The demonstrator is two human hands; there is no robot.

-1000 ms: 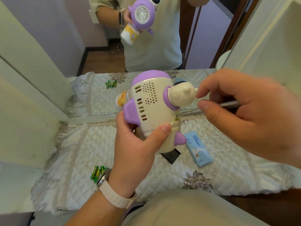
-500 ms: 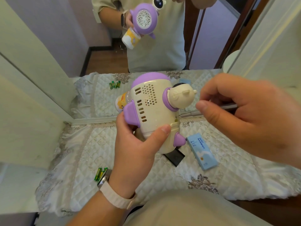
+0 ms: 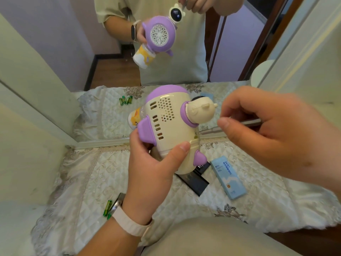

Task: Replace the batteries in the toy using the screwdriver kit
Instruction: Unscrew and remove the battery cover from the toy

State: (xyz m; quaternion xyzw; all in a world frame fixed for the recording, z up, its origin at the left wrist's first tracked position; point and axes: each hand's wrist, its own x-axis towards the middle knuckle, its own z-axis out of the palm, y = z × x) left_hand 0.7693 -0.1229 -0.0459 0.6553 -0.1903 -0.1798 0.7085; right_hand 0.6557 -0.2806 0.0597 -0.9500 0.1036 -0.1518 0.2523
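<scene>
My left hand (image 3: 153,170) grips a cream and purple robot toy (image 3: 169,126) above the table, its vented back turned to me and its thumb lying near a seam low on the body. My right hand (image 3: 273,133) pinches a slim silver screwdriver (image 3: 212,129). The screwdriver's tip touches the toy's back just below the head. Green batteries (image 3: 108,207) lie on the cloth near my left wrist. A black screwdriver kit tray (image 3: 193,180) lies under the toy, partly hidden by it.
A light blue box (image 3: 228,177) lies right of the black tray on a quilted cream cloth (image 3: 83,178). A mirror (image 3: 64,52) stands along the back and reflects the toy, the batteries and the person. Pale walls close in on both sides.
My right hand has slid the screwdriver left, so its tip now meets the toy's back. The toy stays in my left hand at nearly the same tilt.
</scene>
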